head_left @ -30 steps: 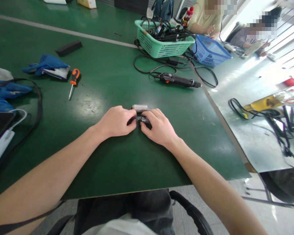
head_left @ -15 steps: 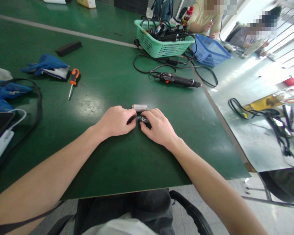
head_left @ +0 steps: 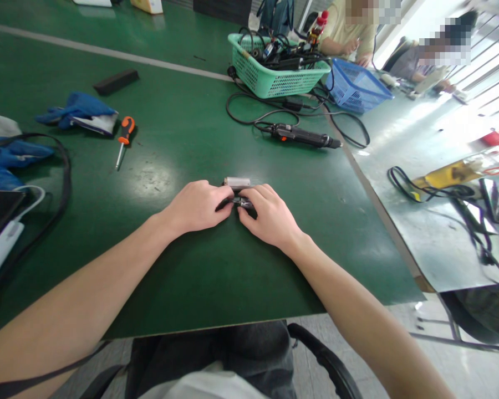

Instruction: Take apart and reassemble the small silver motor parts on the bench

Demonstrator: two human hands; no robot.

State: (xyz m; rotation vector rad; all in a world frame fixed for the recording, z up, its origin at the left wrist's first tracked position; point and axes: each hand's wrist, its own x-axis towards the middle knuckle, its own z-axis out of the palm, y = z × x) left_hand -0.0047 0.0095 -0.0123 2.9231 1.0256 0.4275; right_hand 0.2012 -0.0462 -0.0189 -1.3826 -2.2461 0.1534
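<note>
Small metallic part (head_left: 245, 203) is gripped by my right hand's fingers (head_left: 251, 195); whether my left hand (head_left: 202, 206) grips it, I cannot tell.

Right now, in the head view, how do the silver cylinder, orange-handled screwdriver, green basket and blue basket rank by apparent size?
1. Green basket
2. Blue basket
3. Orange-handled screwdriver
4. Silver cylinder, the smallest

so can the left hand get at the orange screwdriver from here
Probably yes: nothing visible stands between the left hand and the screwdriver, though that hand seems busy at the small metal part.
</note>
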